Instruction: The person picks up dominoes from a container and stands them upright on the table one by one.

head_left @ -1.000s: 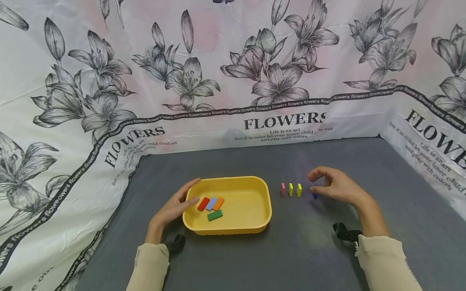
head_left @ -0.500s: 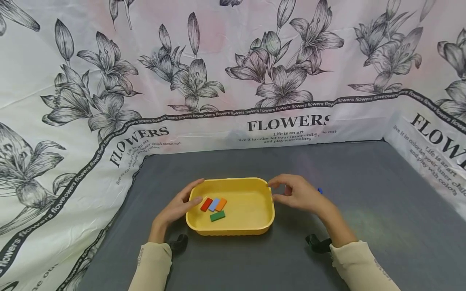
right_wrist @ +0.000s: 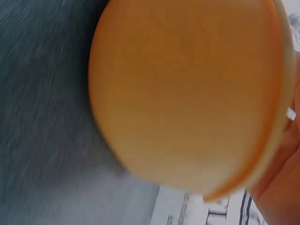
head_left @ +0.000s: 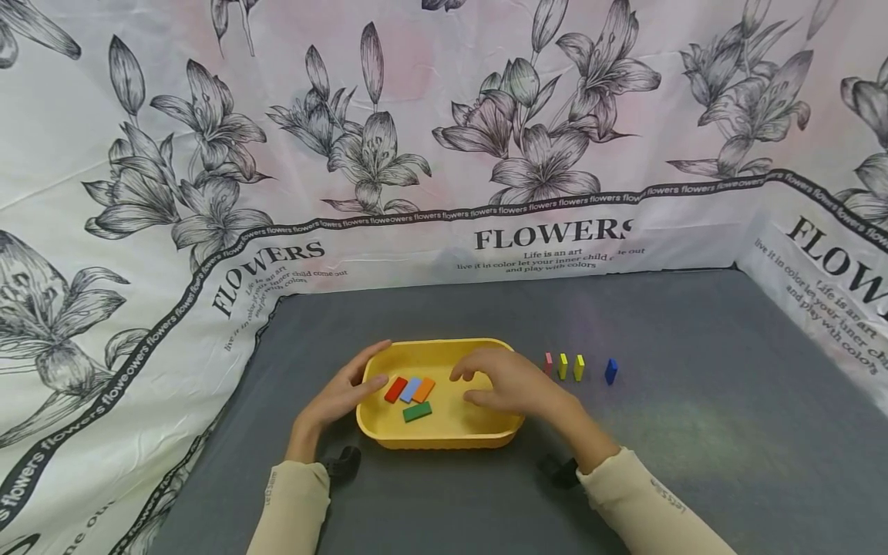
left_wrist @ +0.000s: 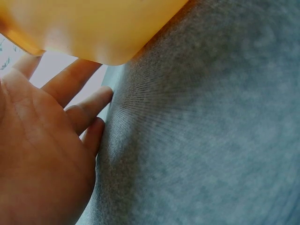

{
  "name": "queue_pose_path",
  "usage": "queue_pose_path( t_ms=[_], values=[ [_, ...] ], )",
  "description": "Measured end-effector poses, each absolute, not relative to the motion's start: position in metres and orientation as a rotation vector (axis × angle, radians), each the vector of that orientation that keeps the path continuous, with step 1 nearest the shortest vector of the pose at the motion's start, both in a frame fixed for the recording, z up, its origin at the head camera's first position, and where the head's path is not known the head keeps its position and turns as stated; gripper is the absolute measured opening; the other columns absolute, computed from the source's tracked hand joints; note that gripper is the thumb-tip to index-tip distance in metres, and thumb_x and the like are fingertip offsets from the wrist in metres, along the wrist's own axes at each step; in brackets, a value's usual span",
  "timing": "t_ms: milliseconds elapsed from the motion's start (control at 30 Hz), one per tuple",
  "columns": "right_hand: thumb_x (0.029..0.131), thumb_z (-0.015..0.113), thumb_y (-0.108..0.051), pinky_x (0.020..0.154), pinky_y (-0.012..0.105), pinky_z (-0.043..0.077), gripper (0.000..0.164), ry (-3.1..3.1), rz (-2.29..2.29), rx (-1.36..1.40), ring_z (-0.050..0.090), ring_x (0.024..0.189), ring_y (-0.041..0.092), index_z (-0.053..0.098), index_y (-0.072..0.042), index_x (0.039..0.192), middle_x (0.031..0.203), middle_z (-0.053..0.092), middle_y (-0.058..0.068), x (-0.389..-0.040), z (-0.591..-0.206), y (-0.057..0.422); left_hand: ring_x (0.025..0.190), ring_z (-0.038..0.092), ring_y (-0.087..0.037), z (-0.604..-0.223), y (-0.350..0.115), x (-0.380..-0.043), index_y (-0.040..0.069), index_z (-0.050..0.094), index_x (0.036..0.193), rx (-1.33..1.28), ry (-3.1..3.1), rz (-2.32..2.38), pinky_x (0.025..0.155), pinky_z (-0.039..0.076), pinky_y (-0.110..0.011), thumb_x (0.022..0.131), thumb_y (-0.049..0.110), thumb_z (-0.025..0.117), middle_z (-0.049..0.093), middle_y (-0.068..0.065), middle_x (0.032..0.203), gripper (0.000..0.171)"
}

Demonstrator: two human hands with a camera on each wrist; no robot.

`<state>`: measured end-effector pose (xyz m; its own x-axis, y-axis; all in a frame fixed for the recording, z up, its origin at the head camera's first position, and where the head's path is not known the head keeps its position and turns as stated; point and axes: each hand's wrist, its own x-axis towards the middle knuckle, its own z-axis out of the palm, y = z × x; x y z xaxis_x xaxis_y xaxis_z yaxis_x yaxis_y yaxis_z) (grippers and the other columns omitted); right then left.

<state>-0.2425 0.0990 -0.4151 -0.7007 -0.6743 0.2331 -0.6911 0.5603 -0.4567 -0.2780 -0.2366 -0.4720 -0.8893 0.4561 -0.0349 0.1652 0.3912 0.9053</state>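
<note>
- The cloth [head_left: 416, 77] borders the tabletop at the back and sides, probably to screen off what lies beyond.
- The tabletop [head_left: 472, 493] is flat, so it should give the tray and the standing blocks level footing.
- The tray [head_left: 444, 442] sits before me, between my forearms, within reach of both.
- My left grip [head_left: 340, 397] holds the tray's left end, thumb over the rim, fingers outside; I judge that this steadies it.
- My right grip [head_left: 509, 383] is over the tray's right part, thumb and forefinger parted, nothing visible between them.
- In the tray, the red block [head_left: 395, 390], light blue block [head_left: 410, 390] and orange block [head_left: 424, 390] lie side by side, the green block [head_left: 417, 412] nearer me; flat, they seem unlikely to topple.
- Right of the tray, the pink block [head_left: 548, 362], first yellow block [head_left: 563, 366], second yellow block [head_left: 579, 368] and dark blue block [head_left: 611, 371] stand apart in a row, perhaps so none knocks its neighbour.
</note>
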Motion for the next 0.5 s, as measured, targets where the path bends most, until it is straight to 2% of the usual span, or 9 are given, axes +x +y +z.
queue_pose_path(
  t_ms=[200,400,500],
  values=[
    [0.091,0.075,-0.014,0.09,0.037,0.057,0.024,-2.773,0.728,1.257,0.069,0.1,0.02,0.074,-0.012,0.114,0.113,0.074,0.002,-0.244,-0.416,0.07,0.149,0.035,-0.035,-0.471,-0.236,-0.279,0.033,0.033,0.159,0.534,2.382,1.491,0.121,0.032,-0.059,0.103,0.035,0.06,0.027,-0.005,0.168,0.063],
    [0.09,0.075,-0.015,0.079,0.027,0.057,0.022,-2.808,0.561,1.249,0.069,0.091,0.013,0.078,-0.02,0.111,0.106,0.075,-0.003,-0.246,-0.427,0.041,0.152,0.033,-0.033,-0.47,-0.236,-0.276,0.035,0.033,0.158,0.519,2.385,1.486,0.122,0.031,-0.059,0.102,0.034,0.061,0.026,-0.002,0.169,0.063],
    [0.091,0.073,-0.013,0.076,0.023,0.054,0.02,-2.791,0.519,1.261,0.065,0.083,0.009,0.079,-0.02,0.108,0.101,0.075,-0.004,-0.246,-0.434,0.03,0.151,0.033,-0.032,-0.47,-0.236,-0.276,0.038,0.033,0.158,0.523,2.376,1.495,0.121,0.032,-0.058,0.102,0.034,0.061,0.026,0.0,0.168,0.062]
  ],
)
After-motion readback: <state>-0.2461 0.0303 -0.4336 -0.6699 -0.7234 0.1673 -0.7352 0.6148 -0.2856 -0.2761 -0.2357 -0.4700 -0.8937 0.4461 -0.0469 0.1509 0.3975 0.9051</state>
